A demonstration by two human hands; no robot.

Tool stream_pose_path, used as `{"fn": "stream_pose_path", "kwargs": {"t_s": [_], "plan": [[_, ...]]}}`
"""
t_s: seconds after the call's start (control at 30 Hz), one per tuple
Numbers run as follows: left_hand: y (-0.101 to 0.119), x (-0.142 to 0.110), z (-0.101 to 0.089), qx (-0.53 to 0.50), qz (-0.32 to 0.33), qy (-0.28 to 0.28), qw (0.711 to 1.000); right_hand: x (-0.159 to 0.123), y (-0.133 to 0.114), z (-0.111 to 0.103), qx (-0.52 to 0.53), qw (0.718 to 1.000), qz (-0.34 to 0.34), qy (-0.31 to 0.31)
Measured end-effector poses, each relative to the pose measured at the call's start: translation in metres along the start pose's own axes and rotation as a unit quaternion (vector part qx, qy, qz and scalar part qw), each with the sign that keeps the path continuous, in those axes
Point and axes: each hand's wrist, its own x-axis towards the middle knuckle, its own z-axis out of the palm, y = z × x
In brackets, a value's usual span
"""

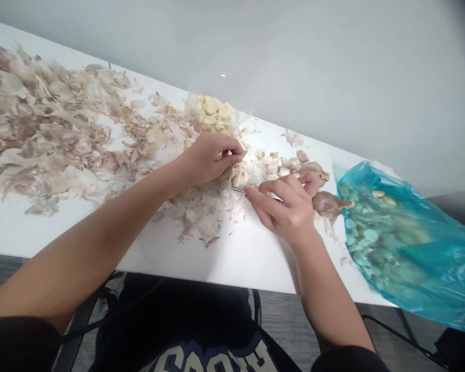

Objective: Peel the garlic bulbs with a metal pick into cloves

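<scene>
Tabletop (251, 258) heaped with garlic skins (42, 139), peeled cloves (213, 113) bagged, blue bag (406, 248) full; left hand (205, 160) gripping a garlic bulb (235, 176), right hand (284, 209) pinching a small blade (238, 189).

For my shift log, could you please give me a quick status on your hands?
Left hand on garlic cloves. Right hand holding small blade. Garlic skins around both.

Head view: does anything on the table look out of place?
The blue plastic bag of garlic cloves overhangs the edge of the white table, which looks precarious; garlic skins also lie strewn across much of the tabletop.
</scene>
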Motion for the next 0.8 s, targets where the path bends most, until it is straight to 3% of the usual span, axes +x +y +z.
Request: {"fn": "stream_pose_path", "kwargs": {"t_s": [0.2,0.57,0.8], "plan": [[0.002,0.0,0.0,0.004,0.001,0.005,1.0,0.003,-0.005,-0.001,-0.018,1.0,-0.003,-0.013],[0.002,0.001,-0.005,-0.013,-0.029,0.02,0.999,0.0,-0.002,-0.005,0.048,0.994,0.008,-0.094],[0.002,0.001,-0.005,-0.014,-0.037,0.019,0.999,-0.007,0.005,-0.001,0.034,0.996,0.075,-0.027]]}}
